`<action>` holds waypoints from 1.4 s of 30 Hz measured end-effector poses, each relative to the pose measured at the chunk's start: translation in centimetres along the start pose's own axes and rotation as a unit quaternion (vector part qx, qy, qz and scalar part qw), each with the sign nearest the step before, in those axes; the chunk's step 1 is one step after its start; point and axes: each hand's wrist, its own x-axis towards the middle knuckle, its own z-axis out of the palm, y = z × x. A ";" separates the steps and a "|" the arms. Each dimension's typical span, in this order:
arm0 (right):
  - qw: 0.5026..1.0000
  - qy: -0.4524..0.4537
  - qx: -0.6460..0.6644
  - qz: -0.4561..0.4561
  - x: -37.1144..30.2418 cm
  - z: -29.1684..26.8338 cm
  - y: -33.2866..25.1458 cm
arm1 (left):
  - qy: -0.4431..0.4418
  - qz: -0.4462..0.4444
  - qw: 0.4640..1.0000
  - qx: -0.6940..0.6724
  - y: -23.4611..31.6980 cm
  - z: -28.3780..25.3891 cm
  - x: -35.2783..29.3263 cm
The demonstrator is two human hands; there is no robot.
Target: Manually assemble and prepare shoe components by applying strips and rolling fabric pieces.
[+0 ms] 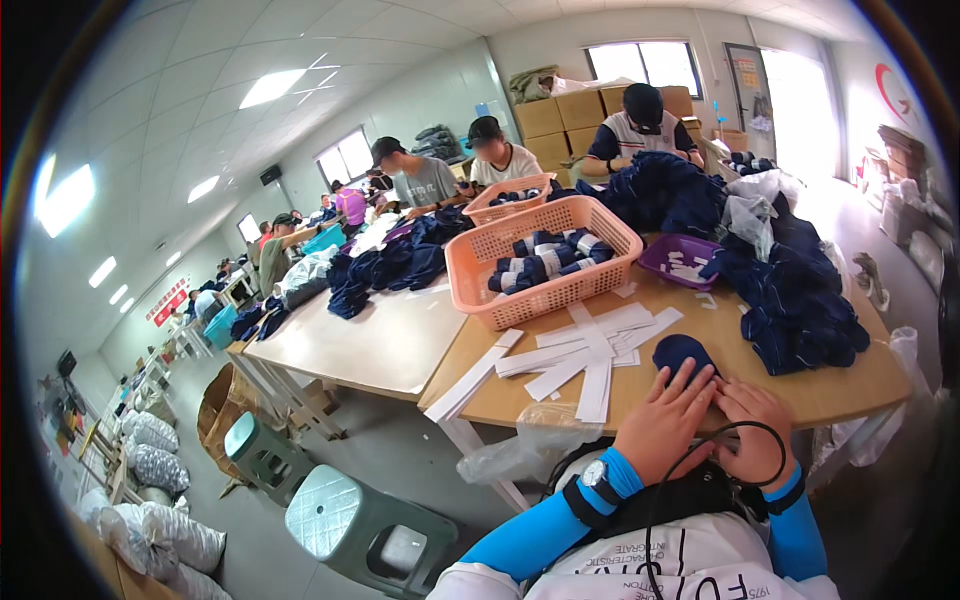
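Currently: Work Position and Hazards

Head view, work position. A rounded navy cloth piece point(683, 353) lies on the near part of the bench point(722, 325), directly ahead of the wearer. Left grip point(662, 415): fingers extended over the near side of the piece. Right grip point(752, 432): fingers directed at the same piece, just beside the left; contact is partly hidden. Whether either grip is clenched on the cloth or only resting on it cannot be told.

Head view, hazards. A black cable point(745, 423) loops across the right grip; if it catches, it could hinder the fingers or drag the cloth. White paper strips point(597, 345) lie loose just left of the piece; a wide sweep of the left forearm could scatter them. Uneven pressure could push the piece toward the wearer and off the bench.

Head view, surroundings. A clear plastic bag point(540, 435) at the near edge could snag the left sleeve. An orange basket point(560, 299) containing banded navy rolls point(550, 262) stands beyond the strips, obstructing a straight forward reach. Right of it sits a purple tray point(668, 277) with white slips. Heaped navy garments point(800, 310) restrict clearance on the right.
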 end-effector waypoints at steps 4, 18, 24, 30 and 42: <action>1.000 0.017 0.022 0.001 0.3 0.3 0.2 | -0.022 0.032 0.998 -0.052 -0.1 -0.3 0.0; 1.000 -0.012 -0.011 0.014 -0.1 1.0 0.6 | -0.176 0.102 0.878 -0.434 0.8 -0.8 -3.7; 0.999 -0.012 -0.035 0.006 -0.2 0.9 -0.2 | -0.169 0.109 0.894 -0.401 -0.3 -0.9 -5.6; 0.999 0.000 -0.030 0.009 -0.7 0.4 -0.4 | -0.197 0.076 0.883 -0.419 -0.5 -2.2 -7.1; 1.000 -0.016 -0.026 -0.004 0.5 0.7 0.0 | -0.197 -0.005 0.899 -0.390 -2.1 -3.9 -8.3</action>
